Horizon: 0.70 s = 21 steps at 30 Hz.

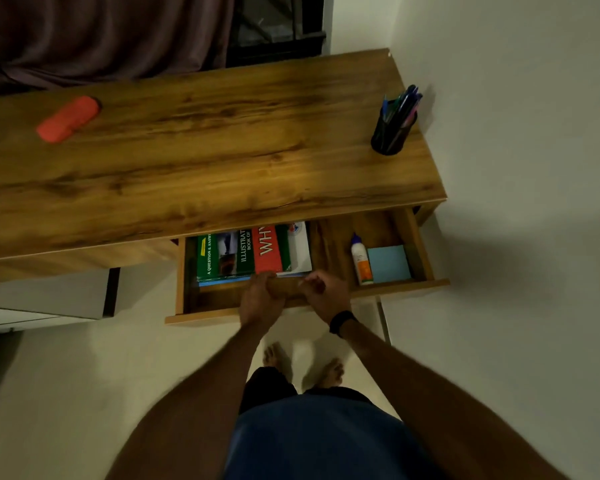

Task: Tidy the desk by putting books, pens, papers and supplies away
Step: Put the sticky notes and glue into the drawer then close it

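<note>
The desk drawer (208,318) stands pulled out under the wooden desk (201,161). Inside on the left lies a stack of books (253,252) with a green and red cover on top. On the right lie a white glue bottle (361,259) and a blue sticky-note pad (388,265). My left hand (260,299) and my right hand (326,292) both grip the middle of the drawer's front edge, side by side. A black pen holder (392,131) full of pens stands at the desk's far right. An orange case (68,119) lies at the far left.
White walls close the desk in on the right. A dark curtain (101,32) and a window (278,26) are behind it. A pale cabinet (45,294) sits under the desk on the left. My bare feet (302,365) stand on the light floor.
</note>
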Motion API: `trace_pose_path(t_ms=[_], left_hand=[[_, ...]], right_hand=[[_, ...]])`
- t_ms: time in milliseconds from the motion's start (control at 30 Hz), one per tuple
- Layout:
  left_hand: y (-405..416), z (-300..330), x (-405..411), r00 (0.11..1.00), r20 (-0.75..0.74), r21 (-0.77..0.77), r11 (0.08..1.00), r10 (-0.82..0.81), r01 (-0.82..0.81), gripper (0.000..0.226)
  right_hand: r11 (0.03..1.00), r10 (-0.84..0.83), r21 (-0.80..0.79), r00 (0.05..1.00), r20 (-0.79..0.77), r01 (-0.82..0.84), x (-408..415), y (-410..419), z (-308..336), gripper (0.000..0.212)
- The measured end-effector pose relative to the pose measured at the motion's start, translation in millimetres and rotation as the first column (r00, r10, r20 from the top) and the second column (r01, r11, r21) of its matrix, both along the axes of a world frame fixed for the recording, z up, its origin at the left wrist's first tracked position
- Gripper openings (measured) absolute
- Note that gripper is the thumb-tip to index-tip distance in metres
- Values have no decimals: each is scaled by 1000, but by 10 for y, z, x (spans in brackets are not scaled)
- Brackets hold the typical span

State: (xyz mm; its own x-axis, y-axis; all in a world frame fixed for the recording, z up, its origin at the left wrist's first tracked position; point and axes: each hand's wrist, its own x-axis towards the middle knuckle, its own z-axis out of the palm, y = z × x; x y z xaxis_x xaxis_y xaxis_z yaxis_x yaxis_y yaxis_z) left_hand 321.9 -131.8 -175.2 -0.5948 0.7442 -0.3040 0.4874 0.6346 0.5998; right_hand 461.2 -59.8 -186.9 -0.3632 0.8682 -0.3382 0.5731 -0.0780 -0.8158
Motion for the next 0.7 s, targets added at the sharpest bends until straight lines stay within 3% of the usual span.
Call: trace_pose_path(t_ms=[133, 200, 233, 300, 333, 500, 567, 633, 667, 700], left_hand=[[-148, 7, 29, 988, 42, 91, 984, 148, -151, 11], [-200, 65, 31, 954, 96, 133, 946, 285, -296, 15], [-235, 61, 9, 920, 156, 135, 915, 360, -381, 19], [-337, -36, -62, 792, 325, 97, 814, 517, -572, 25], [-420, -78, -87, 706, 401, 78, 747, 583, -661, 29], [-570, -85, -113, 308, 623, -76, 447, 719, -891, 15], [-586, -23, -101, 163, 670, -152, 348, 724, -925, 30], [-584, 106, -48, 72, 734, -229, 347, 675, -909, 32], [-560, 185, -23, -15, 779, -284, 332, 626, -899, 25], [-528, 253, -4, -36, 818, -296, 365, 574, -883, 18]], right_hand=[[983, -180, 26, 983, -46, 181, -75, -247, 30, 34], [924, -373, -133, 922, -100, 359, -155, -410, 51, 43], [832, -518, -288, 850, -97, 475, -207, -480, 45, 44], [574, -729, -554, 685, -8, 604, -288, -593, 18, 42], [501, -763, -606, 646, 30, 619, -321, -629, -1, 42], [366, -870, -742, 489, -60, 561, -521, -703, 126, 27], [330, -906, -796, 406, -117, 507, -575, -688, 232, 32], [321, -925, -816, 343, -163, 480, -589, -639, 264, 31], [322, -928, -823, 331, -174, 469, -585, -616, 299, 30], [326, -927, -830, 325, -187, 453, -577, -590, 319, 30]])
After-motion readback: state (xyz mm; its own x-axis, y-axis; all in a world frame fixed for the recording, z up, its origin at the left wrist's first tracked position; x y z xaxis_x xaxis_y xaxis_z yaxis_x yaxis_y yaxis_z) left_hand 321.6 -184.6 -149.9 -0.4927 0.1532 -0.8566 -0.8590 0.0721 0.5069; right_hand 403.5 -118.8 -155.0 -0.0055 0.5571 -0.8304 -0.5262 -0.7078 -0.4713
